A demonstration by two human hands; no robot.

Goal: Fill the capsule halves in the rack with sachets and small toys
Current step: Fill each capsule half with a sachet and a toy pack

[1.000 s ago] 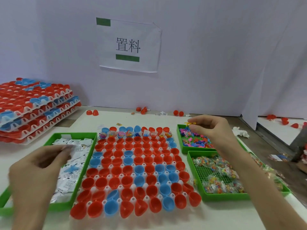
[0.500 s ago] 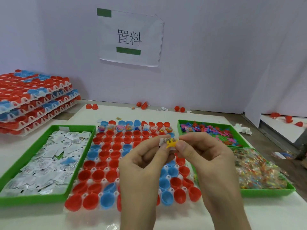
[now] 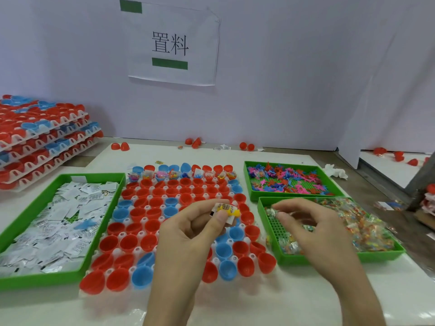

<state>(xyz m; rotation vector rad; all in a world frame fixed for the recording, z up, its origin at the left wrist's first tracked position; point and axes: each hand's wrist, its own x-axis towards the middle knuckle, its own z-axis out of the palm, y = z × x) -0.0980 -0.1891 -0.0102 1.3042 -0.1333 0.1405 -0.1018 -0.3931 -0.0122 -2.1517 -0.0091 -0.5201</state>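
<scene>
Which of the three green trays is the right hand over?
The near right tray, with clear-wrapped coloured packets, under the right hand. The far right tray holds loose toys, the left tray white sachets.

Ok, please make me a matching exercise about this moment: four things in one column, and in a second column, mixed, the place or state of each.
Things
1. left hand
2. right hand
3. sachet tray
4. rack stack

Places or states
A. far left, by the wall
B. just left of the rack
C. above the near right tray
D. pinches a yellow toy with a sachet

Pairs: 1-D, 2-C, 3-B, 4-A.
</scene>
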